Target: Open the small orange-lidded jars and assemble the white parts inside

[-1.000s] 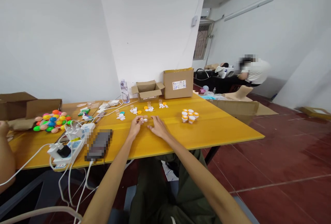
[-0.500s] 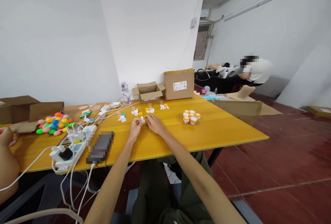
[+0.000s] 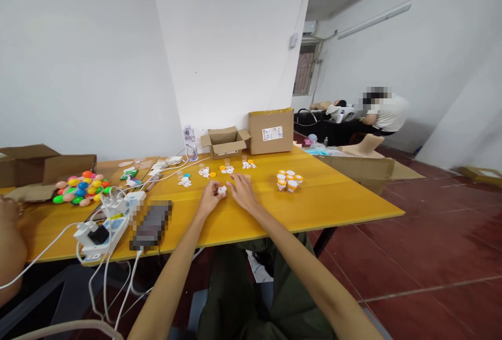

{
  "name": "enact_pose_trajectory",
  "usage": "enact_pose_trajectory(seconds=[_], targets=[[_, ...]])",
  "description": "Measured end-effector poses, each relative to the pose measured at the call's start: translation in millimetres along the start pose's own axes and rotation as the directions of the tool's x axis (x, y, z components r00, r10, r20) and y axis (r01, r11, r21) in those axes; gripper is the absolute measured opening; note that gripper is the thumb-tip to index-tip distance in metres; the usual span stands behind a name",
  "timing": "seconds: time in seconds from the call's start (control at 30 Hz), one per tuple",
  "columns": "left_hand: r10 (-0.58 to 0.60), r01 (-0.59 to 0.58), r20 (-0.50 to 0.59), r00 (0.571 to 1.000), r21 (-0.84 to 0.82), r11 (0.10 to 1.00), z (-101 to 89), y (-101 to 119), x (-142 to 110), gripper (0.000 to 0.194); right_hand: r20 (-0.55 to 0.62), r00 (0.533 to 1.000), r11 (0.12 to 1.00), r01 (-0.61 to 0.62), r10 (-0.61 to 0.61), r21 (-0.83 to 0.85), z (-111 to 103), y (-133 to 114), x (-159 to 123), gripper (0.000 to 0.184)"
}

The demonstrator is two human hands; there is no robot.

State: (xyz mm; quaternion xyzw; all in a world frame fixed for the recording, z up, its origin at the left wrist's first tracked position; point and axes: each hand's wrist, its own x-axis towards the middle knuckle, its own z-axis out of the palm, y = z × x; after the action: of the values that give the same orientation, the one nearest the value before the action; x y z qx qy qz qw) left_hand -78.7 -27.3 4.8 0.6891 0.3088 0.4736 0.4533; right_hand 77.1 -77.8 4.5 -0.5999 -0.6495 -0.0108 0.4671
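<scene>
My left hand [image 3: 212, 197] is closed at the table's middle, beside a cluster of small white pieces [image 3: 222, 191] that seems to sit in a little clear cup at its fingertips. Just to the right, my right hand [image 3: 242, 193] is spread with fingers outstretched and thumb apart, close to the cluster. Beyond the hands are small piles of white pieces [image 3: 204, 172] with clear cups [image 3: 227, 162], an orange lid [image 3: 212, 174] and a teal lid [image 3: 187, 176]. Several filled cups with orange-and-white lids [image 3: 291, 178] stand grouped at right.
An open carton [image 3: 227, 146] and a closed carton [image 3: 271, 132] stand along the wall, beside a clear bottle [image 3: 190, 144]. At left are a phone [image 3: 152, 225], a cabled power strip [image 3: 113, 225] and colourful balls [image 3: 83, 189]. Another person's arm [image 3: 11, 251] shows far left.
My left hand has brought the white pieces slightly right and nearer to me. My right hand has shifted right, with its fingers more spread.
</scene>
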Motion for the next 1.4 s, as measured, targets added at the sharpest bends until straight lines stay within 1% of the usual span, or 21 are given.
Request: enact_pose_trajectory(seconds=[0.03,0.13,0.17,0.23,0.37,0.5,0.77,0.93,1.1,1.2,1.3,1.4], targets=[[0.022,-0.022,0.008,1.0,0.02,1.0,-0.5,0,0,0.03,0.031,0.999,1.0,-0.007,0.006,0.029,4,-6,-1,0.018],[0.099,-0.1,0.015,0.995,0.115,0.988,-2.6,0,1,0.02,0.108,0.991,0.993,-0.091,0.083,0.075,15,-17,-3,0.007],[0.118,-0.119,0.015,0.993,0.146,0.982,-3.2,0,2,0.019,0.115,0.987,0.989,-0.118,0.108,0.088,17,-19,-3,0.005],[0.136,-0.137,0.019,0.991,0.187,0.973,-3.6,0,2,0.019,0.11,0.985,0.981,-0.147,0.133,0.126,20,-19,-2,0.006],[0.102,-0.107,0.033,0.994,0.212,0.971,-2.1,1,1,0.021,0.098,0.985,0.962,-0.158,0.139,0.222,20,-15,-1,0.011],[0.048,-0.059,0.067,0.997,0.169,0.984,-1.4,4,-1,0.02,0.092,0.984,0.938,-0.171,0.15,0.3,19,-13,-1,0.011],[0.031,-0.042,0.088,0.996,0.126,0.991,-1.9,12,-3,0.017,0.126,0.974,0.872,-0.224,0.188,0.434,15,-13,0,0.008],[0.035,-0.046,0.081,0.996,0.143,0.989,-1.1,11,-4,0.015,0.127,0.971,0.858,-0.237,0.201,0.456,13,-16,0,0.008],[0.054,-0.064,0.077,0.996,0.132,0.989,-0.9,8,-2,0.016,0.1,0.978,0.883,-0.207,0.182,0.421,12,-19,-2,0.008],[0.024,-0.032,0.078,0.997,0.103,0.994,-0.4,6,-2,0.019,0.08,0.98,0.887,-0.199,0.182,0.416,13,-15,-2,0.008],[-0.025,0.019,0.077,0.997,0.089,0.996,-0.1,5,-1,0.024,0.056,0.977,0.867,-0.208,0.205,0.454,16,-7,-1,0.007],[-0.048,0.042,0.058,0.997,0.109,0.993,-0.5,4,-1,0.026,0.031,0.975,0.848,-0.207,0.22,0.488,20,0,-1,0.007]])
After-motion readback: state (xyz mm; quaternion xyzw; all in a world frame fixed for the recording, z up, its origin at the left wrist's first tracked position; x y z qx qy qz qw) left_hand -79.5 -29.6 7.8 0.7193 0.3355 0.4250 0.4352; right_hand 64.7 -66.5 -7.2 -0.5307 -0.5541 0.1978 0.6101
